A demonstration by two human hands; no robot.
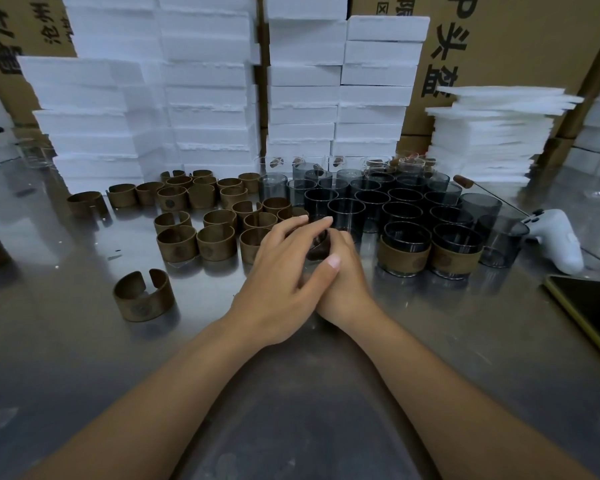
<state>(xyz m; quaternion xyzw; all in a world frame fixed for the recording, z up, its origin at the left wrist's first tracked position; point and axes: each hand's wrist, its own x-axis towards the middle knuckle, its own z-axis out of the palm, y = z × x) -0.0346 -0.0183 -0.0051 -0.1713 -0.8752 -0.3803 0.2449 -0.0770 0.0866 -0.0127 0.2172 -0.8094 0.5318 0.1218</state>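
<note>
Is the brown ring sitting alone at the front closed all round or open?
Open. The lone brown C-shaped band on the shiny metal table has a gap between its two ends on the far side.

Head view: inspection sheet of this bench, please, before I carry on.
Surface: metal table, shiny, with scuffs and smears.
Job's things: dark cup between both hands, mostly hidden; bare dark glasses clustered behind it; two sleeved glasses to the right; loose brown sleeves to the left; lone sleeve nearer the front.
Clutter: white game controller; phone or tablet at the right edge; thin stick with a brown handle.
Hands: left hand lies over right hand; both curl round the cup.
Cables: nothing seen.
Surroundings: white foam boxes, foam sheets and cardboard cartons stacked behind.
</note>
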